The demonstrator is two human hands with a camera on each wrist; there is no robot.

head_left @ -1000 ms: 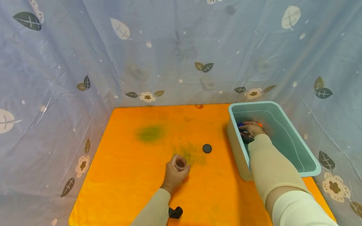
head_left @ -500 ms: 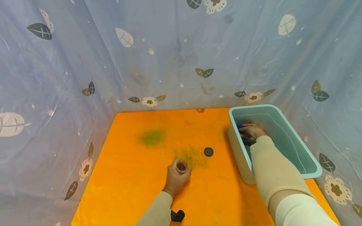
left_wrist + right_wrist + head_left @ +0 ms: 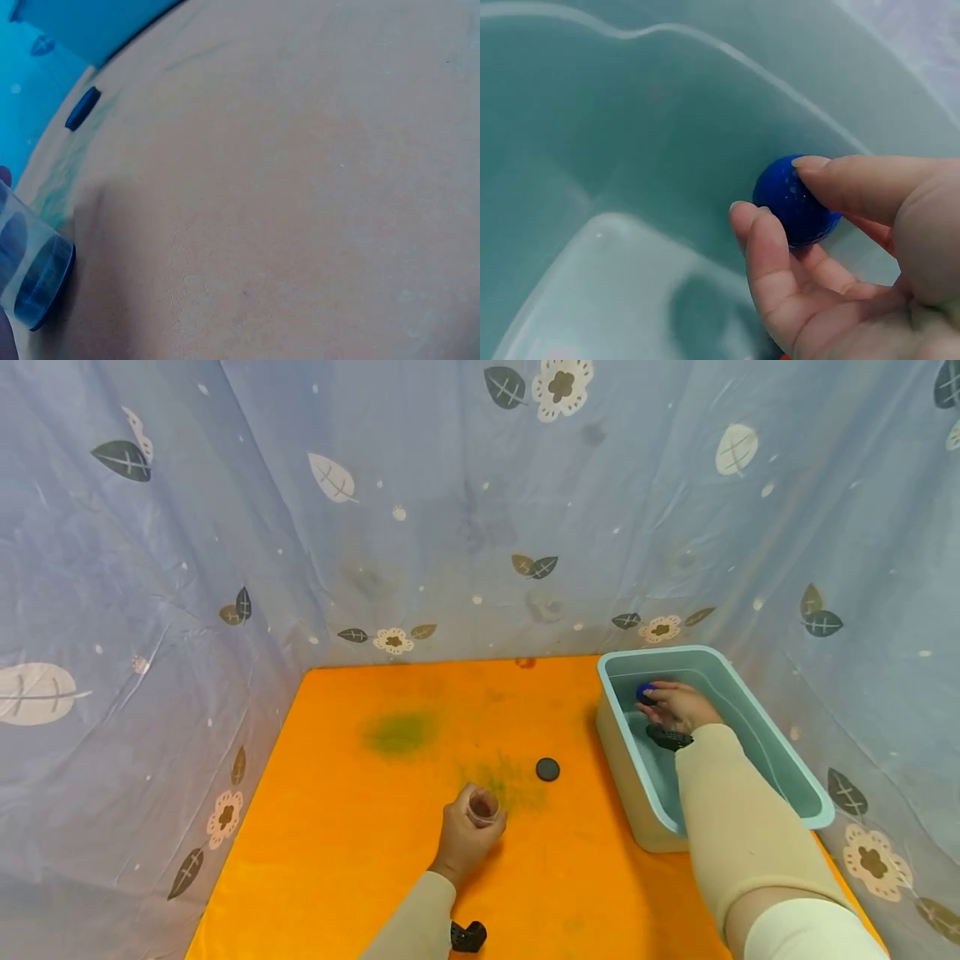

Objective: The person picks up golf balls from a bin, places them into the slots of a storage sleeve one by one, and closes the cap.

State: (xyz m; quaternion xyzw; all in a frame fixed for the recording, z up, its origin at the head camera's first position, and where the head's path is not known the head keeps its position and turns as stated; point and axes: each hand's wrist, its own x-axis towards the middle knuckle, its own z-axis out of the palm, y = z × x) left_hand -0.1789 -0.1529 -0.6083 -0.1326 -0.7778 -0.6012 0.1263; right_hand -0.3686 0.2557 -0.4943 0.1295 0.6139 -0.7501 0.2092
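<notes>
The right hand (image 3: 684, 706), its arm stretched forward over the near rim, pinches a solid blue dimpled ball (image 3: 795, 202) between thumb and fingertips inside a pale blue-green rectangular plastic bin (image 3: 630, 785), the ball near the bin's far left corner. The left hand (image 3: 463, 837), forearm angled in from the near side, curls fingers and thumb around a small clear plastic cup (image 3: 483, 806), mouth up, well in from the edges of the orange tabletop (image 3: 337, 860). Between cup and bin lies a flat round black disc (image 3: 548, 769), the bin standing along the tabletop's right edge toward its far right corner.
</notes>
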